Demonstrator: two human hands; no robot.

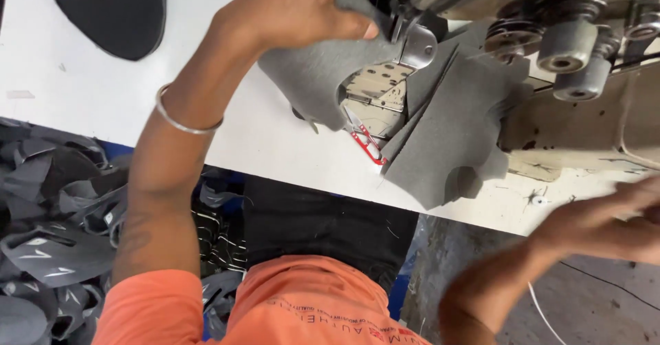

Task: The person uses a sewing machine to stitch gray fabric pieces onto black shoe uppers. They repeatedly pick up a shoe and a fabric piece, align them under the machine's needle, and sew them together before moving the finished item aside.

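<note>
My left hand (295, 8) pinches the top edge of a grey fabric piece (313, 70) beside the presser foot (412, 42) of a sewing machine (584, 111). A second grey fabric piece (454, 132) lies under the machine head and reaches to the table's front edge. Small red-handled snips (368, 142) lie between the two pieces near the metal needle plate (375, 87). My right hand (612, 221) is blurred, low at the right, off the table edge, and appears to hold nothing. A metal bangle (182, 118) circles my left wrist.
The white table (103, 91) carries a black fabric piece (117, 12) at its far left. A pile of dark grey cut shoe parts (48, 242) lies on the floor at the left. Thread guides and rollers (570, 49) stick out from the machine head.
</note>
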